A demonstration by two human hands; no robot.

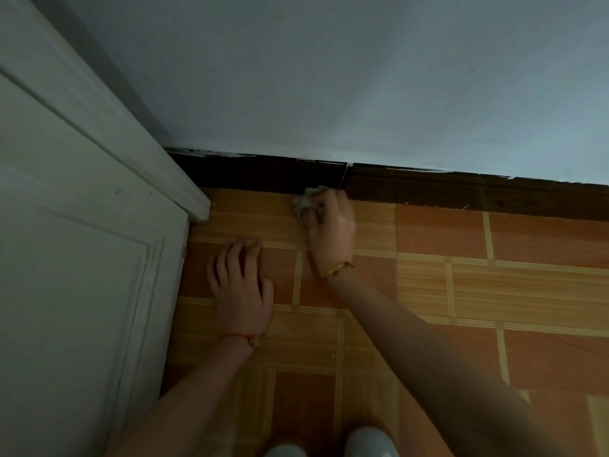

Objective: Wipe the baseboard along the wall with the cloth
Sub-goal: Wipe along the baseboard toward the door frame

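A dark brown baseboard point(461, 189) runs along the foot of the pale wall, with chipped paint on its top edge and a vertical joint near the middle. My right hand point(333, 229) is closed around a crumpled grey-white cloth point(304, 202) and presses it against the baseboard just left of that joint. A gold bracelet circles that wrist. My left hand point(242, 285) lies flat on the floor, fingers spread, palm down, holding nothing. A red string is tied at its wrist.
A white panelled door or cabinet point(75, 258) fills the left side, its moulding meeting the baseboard's left end. The floor point(494, 291) has orange and tan tile-pattern covering. Two light grey shoe tips point(369, 443) show at the bottom edge.
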